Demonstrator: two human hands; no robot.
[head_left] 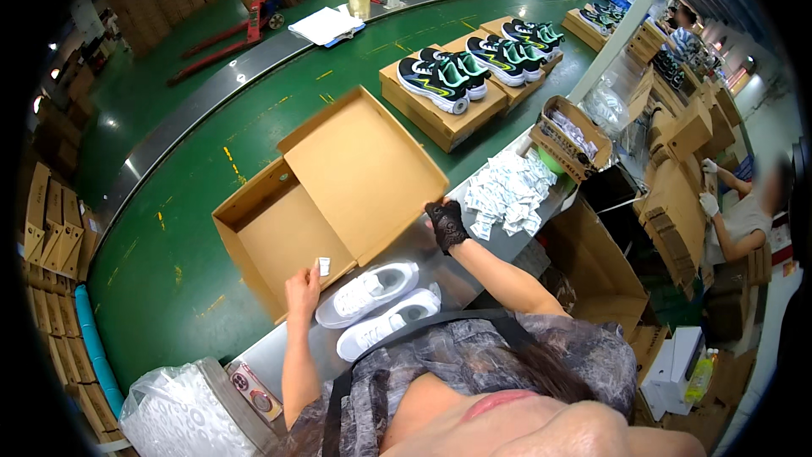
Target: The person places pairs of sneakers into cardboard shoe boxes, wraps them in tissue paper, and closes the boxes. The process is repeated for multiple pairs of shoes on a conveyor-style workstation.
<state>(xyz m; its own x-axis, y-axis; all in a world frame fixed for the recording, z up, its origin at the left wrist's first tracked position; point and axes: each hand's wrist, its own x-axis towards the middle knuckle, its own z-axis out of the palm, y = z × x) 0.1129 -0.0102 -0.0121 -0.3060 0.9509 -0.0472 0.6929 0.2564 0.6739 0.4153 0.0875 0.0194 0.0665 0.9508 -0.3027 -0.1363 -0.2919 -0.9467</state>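
The left hand (302, 289), bare and curled in narrowly, is at the near wall of an open cardboard box (269, 224), with a small white packet (324, 267) at its fingertips, seemingly pinched there. The right hand (446, 224), in a black lace glove, touches the near right corner of the box's lid (364, 178); its fingers are partly hidden, so I cannot tell how firmly they grip. The box lies on the green desk (173, 296) ahead of both hands, tilted to them, its lid swung open toward the right hand's side. A pair of white shoes (368, 294) lies between the hands, nearer the left one, close to the person's body. As far as can be judged, the box is opened and its visible inside shows only bare card besides the packet; the shoes are outside it, and the lid is not shut. A heap of white packets (510, 193) is just beyond the right hand, with a carton of small pieces (575, 140) past it. Farther ahead of the right hand, black and green shoes (441, 80) stand on top of brown boxes (423, 114). Behind the left hand, toward the body, are a plastic bag (190, 410) and a phone (254, 389).
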